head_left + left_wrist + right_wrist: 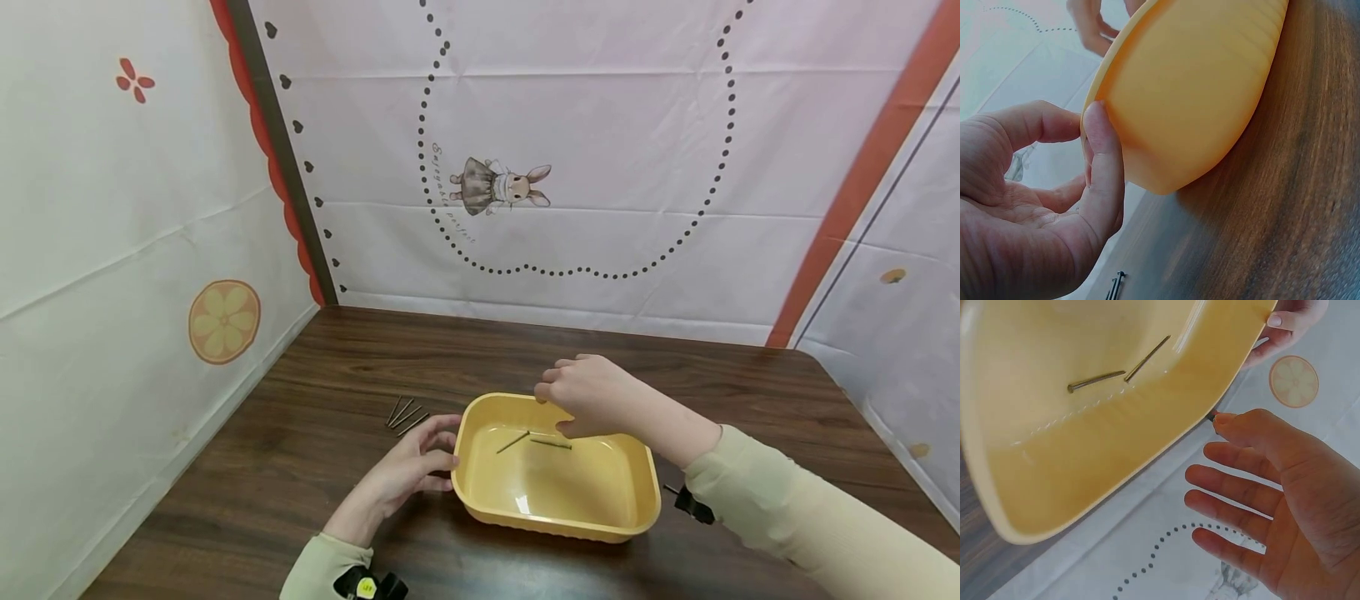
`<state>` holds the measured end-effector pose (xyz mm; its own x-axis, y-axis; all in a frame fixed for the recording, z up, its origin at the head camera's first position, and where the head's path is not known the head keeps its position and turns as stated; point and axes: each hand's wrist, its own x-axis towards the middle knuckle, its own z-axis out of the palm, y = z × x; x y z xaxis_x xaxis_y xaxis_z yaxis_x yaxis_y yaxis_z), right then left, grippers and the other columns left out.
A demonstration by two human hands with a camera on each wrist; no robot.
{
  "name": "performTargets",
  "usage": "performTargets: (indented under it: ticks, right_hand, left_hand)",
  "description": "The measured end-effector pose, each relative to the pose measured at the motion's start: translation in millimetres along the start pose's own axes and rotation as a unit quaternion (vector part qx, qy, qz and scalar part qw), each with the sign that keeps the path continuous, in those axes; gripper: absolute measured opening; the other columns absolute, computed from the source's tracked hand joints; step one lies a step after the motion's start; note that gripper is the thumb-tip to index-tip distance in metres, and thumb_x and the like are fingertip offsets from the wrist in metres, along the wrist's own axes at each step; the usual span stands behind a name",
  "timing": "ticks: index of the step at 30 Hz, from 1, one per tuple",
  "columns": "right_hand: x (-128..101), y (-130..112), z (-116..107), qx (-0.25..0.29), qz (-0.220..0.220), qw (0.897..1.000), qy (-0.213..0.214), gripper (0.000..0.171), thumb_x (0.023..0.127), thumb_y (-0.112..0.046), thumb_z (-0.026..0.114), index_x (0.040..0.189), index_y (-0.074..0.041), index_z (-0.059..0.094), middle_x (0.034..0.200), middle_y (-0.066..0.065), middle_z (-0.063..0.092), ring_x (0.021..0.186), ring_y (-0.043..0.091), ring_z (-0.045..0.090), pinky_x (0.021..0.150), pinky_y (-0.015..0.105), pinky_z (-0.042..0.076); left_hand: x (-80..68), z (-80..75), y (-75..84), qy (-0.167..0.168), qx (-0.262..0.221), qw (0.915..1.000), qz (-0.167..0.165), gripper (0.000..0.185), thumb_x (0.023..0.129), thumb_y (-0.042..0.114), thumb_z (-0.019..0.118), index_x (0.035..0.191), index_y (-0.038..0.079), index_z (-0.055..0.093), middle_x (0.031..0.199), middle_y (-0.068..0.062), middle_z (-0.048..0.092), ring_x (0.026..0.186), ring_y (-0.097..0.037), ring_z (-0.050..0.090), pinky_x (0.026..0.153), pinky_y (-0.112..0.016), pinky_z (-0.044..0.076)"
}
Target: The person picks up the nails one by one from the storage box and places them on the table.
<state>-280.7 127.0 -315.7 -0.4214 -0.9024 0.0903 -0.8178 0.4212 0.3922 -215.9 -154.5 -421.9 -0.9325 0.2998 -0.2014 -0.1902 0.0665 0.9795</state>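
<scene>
A yellow plastic basin stands on the wooden table. My left hand pinches its left rim between thumb and fingers, as the left wrist view shows close up. Two nails lie on the basin's floor, a thin one and a thicker-looking one, their ends close together. Over the far rim, my right hand is held with its fingers extended and spread, and nothing shows in its grasp. Several dark nails lie side by side on the table, just beyond the left hand's fingers.
The dark wooden table runs back to a printed cloth wall. Another cloth hangs along the left side. A short thin dark rod shows right of the basin, beside the black wrist camera.
</scene>
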Motion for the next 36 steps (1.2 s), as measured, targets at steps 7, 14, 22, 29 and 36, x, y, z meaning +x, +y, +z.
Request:
performTargets:
  ticks: [7,14,22,29,36]
  right_hand:
    - [18,-7,9,-0.007,-0.027,1.000,0.009,0.026,0.072,-0.035,0.079,0.092,-0.023,0.067,0.079,-0.011,0.061,0.069,0.009,0.052,0.054,0.023,0.036]
    - [34,-12,14,0.015,-0.038,0.999,-0.005,0.025,0.075,-0.035,0.080,0.094,-0.022,0.068,0.083,-0.010,0.069,0.062,0.007,0.057,0.053,0.023,0.044]
    - [51,-23,30,0.047,-0.038,0.997,-0.057,0.019,0.074,-0.025,0.079,0.089,-0.021,0.067,0.074,-0.009,0.065,0.052,0.006,0.037,0.045,0.023,0.033]
    - [55,-31,44,0.033,-0.044,0.996,-0.067,0.021,0.072,-0.022,0.080,0.088,-0.022,0.067,0.078,-0.012,0.065,0.052,0.004,0.035,0.046,0.021,0.034]
    - [58,-37,52,0.019,-0.051,0.994,-0.093,0.020,0.073,-0.022,0.079,0.083,-0.022,0.062,0.071,-0.011,0.057,0.053,0.004,0.033,0.046,0.021,0.031]
  left_hand:
    - [-1.6,-0.7,-0.1,-0.004,-0.005,1.0000,0.002,0.065,0.087,0.005,0.061,0.147,0.005,0.036,0.116,-0.014,0.050,0.080,-0.015,0.064,0.066,-0.025,0.057]
    - [-0.5,-1.2,0.6,-0.002,-0.003,1.0000,-0.001,0.064,0.088,0.006,0.062,0.147,0.007,0.037,0.117,-0.014,0.050,0.079,-0.016,0.064,0.067,-0.026,0.057]
    - [0.7,-1.3,1.1,-0.003,0.000,1.0000,0.000,0.065,0.087,0.006,0.063,0.146,0.007,0.038,0.115,-0.012,0.051,0.081,-0.016,0.064,0.067,-0.026,0.057]
    - [1.6,-0.5,0.6,-0.005,-0.002,1.0000,-0.003,0.064,0.087,0.006,0.062,0.146,0.008,0.038,0.115,-0.012,0.049,0.082,-0.016,0.064,0.067,-0.027,0.058]
    - [2.1,-1.6,-2.0,0.001,-0.003,1.0000,-0.003,0.064,0.086,0.004,0.061,0.146,0.008,0.038,0.114,-0.013,0.049,0.082,-0.016,0.064,0.067,-0.027,0.057]
